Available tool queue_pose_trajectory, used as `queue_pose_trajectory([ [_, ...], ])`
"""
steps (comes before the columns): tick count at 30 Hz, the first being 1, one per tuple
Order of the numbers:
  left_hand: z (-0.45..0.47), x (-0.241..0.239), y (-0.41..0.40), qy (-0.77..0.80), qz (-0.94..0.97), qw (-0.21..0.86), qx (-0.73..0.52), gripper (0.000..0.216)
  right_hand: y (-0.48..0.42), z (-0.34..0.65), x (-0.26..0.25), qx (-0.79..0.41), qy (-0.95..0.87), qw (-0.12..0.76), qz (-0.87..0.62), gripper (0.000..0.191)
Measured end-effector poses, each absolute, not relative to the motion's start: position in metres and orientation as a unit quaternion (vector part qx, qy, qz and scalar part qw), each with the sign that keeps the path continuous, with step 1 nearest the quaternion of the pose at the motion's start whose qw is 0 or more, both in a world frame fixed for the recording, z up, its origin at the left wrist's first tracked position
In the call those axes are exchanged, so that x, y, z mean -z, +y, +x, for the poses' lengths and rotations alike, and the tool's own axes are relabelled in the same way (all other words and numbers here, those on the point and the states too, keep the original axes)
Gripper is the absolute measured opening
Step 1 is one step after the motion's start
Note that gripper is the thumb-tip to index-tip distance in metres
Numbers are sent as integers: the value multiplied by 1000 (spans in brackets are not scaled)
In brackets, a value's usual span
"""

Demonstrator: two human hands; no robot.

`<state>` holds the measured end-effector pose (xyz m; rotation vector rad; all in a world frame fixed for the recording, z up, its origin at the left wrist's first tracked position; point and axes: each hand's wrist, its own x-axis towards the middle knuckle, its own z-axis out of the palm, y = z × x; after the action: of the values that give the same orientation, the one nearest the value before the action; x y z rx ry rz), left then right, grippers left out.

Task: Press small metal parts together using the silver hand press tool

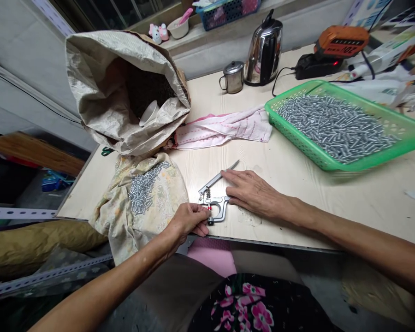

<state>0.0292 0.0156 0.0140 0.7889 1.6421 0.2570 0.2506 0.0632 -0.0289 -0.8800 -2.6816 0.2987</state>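
A small metal hand press [216, 203] with a long lever [221, 176] lies near the table's front edge. My left hand [189, 220] is closed in a pinch at the tool's jaw; what the fingertips hold is too small to make out. My right hand [251, 191] lies flat with fingers stretched out, resting on the press's lever and body. Just left of my left hand, a pile of small silver metal pins [144, 189] lies on a floral cloth [131, 216].
A green basket [290, 133] full of metal pins [335, 124] stands at the right. A big woven sack [124, 87] holding a white cup [148, 113] is at the back left, a pink-white towel [224, 129] beside it. Kettle [263, 50], metal mug [233, 77] and battery charger [332, 48] sit further back.
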Motion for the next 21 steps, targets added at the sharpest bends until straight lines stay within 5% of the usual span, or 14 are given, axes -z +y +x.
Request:
queue_pose_trajectory([
  [7, 32, -11, 8, 710, 319, 603, -176, 21, 51, 245, 51, -150, -903, 267, -300, 12],
  [13, 34, -11, 6, 715, 342, 582, -180, 13, 59, 251, 41, -127, -921, 218, -296, 13],
  [18, 35, -12, 8, 719, 332, 587, -167, 12, 85, 264, 31, -95, -938, 118, -311, 91],
  [21, 34, -13, 8, 718, 336, 584, -175, 12, 97, 269, 29, -93, -941, 61, -320, 106],
])
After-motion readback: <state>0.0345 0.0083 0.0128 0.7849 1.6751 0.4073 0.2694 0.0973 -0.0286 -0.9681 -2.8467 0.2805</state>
